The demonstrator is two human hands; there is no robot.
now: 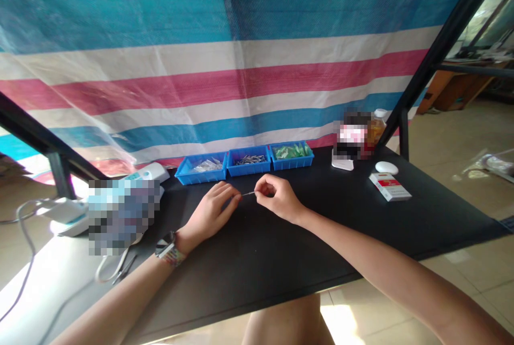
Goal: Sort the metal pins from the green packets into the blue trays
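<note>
Both my hands meet over the black table (305, 238), just in front of the blue trays. My right hand (277, 197) is closed in a pinch on a thin metal pin (249, 194) that points left. My left hand (214, 208), with a beaded band at the wrist, has its fingers curled and its fingertips at the pin's left end; whether they hold anything there is too small to make out. Behind the hands stand three blue trays: one with clear bags (201, 168), one with metal pins (249, 161), one with green pieces (292, 154).
A white and teal device (144, 174) and a white power adapter with cable (66, 214) lie at the left, scissors (120, 267) near the front left. At the right sit a red and white box (389, 186), a white oval object (386, 167) and a bottle (376, 128). A striped tarp hangs behind.
</note>
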